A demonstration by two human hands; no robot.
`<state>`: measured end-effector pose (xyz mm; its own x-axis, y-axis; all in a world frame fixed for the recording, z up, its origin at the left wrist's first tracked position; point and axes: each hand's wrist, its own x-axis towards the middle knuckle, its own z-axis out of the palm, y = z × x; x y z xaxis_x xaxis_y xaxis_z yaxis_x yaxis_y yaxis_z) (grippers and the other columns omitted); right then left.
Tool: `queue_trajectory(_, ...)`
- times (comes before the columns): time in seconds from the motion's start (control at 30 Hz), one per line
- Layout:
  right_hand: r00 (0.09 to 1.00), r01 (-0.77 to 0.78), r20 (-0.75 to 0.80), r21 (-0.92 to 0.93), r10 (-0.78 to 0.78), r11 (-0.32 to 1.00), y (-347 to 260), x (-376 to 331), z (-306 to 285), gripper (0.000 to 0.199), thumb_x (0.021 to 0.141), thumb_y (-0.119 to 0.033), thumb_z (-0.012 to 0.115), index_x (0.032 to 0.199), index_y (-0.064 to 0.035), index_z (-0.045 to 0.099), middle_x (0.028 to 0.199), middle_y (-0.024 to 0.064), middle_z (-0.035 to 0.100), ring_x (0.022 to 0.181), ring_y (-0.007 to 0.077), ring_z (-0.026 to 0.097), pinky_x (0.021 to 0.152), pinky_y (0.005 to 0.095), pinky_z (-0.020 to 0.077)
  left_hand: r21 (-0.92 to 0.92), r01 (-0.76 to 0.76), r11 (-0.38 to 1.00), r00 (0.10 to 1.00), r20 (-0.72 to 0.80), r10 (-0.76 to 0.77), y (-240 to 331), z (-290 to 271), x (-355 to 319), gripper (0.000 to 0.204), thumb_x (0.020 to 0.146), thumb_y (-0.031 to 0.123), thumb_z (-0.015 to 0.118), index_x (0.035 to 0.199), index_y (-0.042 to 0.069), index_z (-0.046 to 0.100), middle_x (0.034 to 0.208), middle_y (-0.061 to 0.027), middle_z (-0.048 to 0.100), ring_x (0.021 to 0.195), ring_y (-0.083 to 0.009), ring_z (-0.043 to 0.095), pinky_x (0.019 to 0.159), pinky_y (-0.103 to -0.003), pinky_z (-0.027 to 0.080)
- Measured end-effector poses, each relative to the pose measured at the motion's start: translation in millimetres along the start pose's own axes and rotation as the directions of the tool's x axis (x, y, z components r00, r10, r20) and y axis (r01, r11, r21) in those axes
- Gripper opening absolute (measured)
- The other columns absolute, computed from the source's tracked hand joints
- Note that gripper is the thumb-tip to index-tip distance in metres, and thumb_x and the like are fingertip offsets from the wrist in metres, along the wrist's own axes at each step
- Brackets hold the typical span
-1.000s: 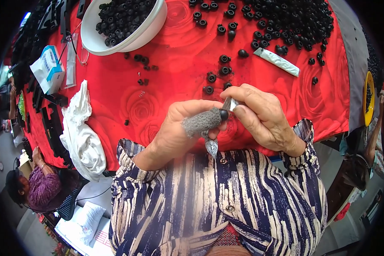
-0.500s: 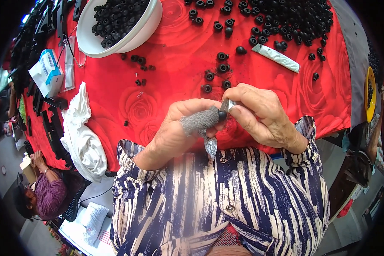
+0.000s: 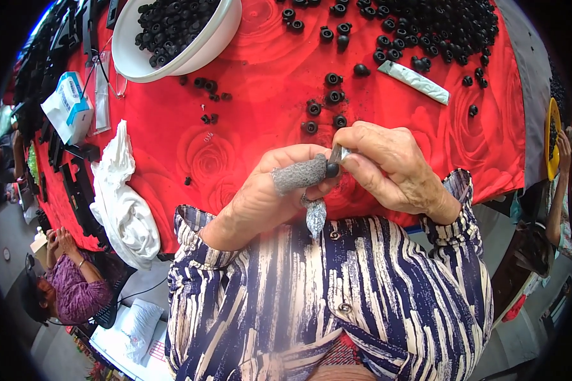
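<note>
My left hand is closed on a small round black plastic part. A grey knitted cover wraps its index finger, and a silvery wrapped piece hangs below the fingers. My right hand pinches a thin metal blade against the top of that part; the fingers hide most of the blade. Just beyond my hands, several loose black parts lie on the red rose-patterned cloth, with dark crumbs around them.
A white bowl of black parts stands at the far left, a large pile at the far right. A wrapped silver strip, a tissue box and a white cloth lie around. Co-workers sit left and right, one near a yellow tray.
My hands keep nearly the same grip, with the blade still at the black part. The view has shifted slightly. On the right, a co-worker's hand now reaches the yellow tray.
</note>
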<state>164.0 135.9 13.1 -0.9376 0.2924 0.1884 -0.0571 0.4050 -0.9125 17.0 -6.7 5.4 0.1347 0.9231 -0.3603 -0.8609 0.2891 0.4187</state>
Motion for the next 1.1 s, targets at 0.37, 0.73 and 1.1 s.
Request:
queue_trajectory(0.37, 1.0, -0.021, -0.018, 0.059, 0.023, 0.998, 0.6, 1.4, 1.0, 0.014, 0.088, -0.007, 0.052, 0.097, 0.0036, 0.055, 0.076, 0.0137, 0.056, 0.064, 0.0241, 0.058, 0.057, 0.0321, 0.0447, 0.004, -0.041, 0.999, 0.999, -0.015, 0.041, 0.3, -1.2, 2.6, 0.029, 0.09, 0.023, 0.059, 0.109, 0.002, 0.059, 0.091, -0.0015, 0.057, 0.076, -0.0079, 0.048, 0.067, -0.022, 0.036)
queue_trajectory(0.73, 1.0, -0.013, -0.015, -0.002, 0.013, 1.0, 1.6, 0.7, 0.4, 0.016, 0.086, -0.005, 0.055, 0.099, 0.0035, 0.056, 0.074, 0.0126, 0.055, 0.061, 0.0244, 0.055, 0.055, 0.032, 0.0431, 0.014, -0.064, 0.998, 0.994, -0.089, 0.065, -2.3, 1.8, 0.9, 0.028, 0.09, 0.021, 0.058, 0.11, 0.001, 0.058, 0.091, -0.0014, 0.057, 0.076, -0.0078, 0.048, 0.066, -0.021, 0.036)
queue_trajectory(1.1, 0.998, 0.054, -0.016, -0.057, -0.055, 0.997, 4.1, 2.0, -1.5, 0.018, 0.083, -0.003, 0.059, 0.099, 0.0042, 0.057, 0.075, 0.0116, 0.057, 0.062, 0.024, 0.056, 0.054, 0.0317, 0.0437, -0.011, -0.043, 0.999, 0.995, -0.092, 0.042, 0.3, 4.4, 0.5, 0.028, 0.09, 0.022, 0.057, 0.109, 0.0, 0.058, 0.087, -0.0006, 0.056, 0.073, -0.0074, 0.045, 0.065, -0.021, 0.033)
